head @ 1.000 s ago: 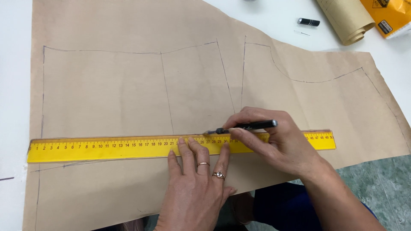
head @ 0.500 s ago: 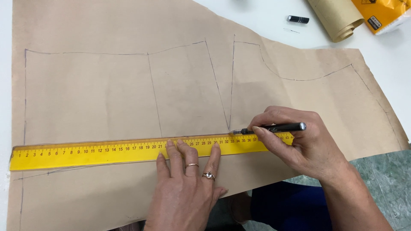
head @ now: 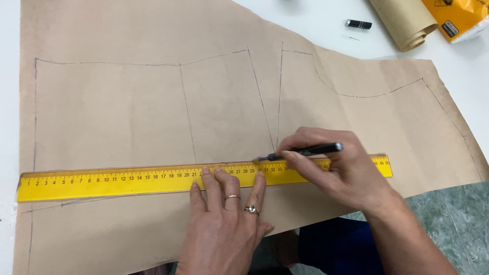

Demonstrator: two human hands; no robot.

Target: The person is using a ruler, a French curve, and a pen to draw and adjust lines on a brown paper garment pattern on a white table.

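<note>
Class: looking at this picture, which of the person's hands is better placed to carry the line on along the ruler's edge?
Probably the right hand: it grips the pen, tip at the yellow ruler top edge. The left hand presses the ruler flat.

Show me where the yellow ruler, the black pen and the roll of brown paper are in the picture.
yellow ruler (head: 102, 181), head view, on its bare left half.
black pen (head: 321, 149), head view, on the barrel above the right hand.
roll of brown paper (head: 402, 23), head view, on its side near the rolled end.

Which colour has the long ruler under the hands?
Yellow: the long plastic ruler with dark markings, seen in the head view.
</note>
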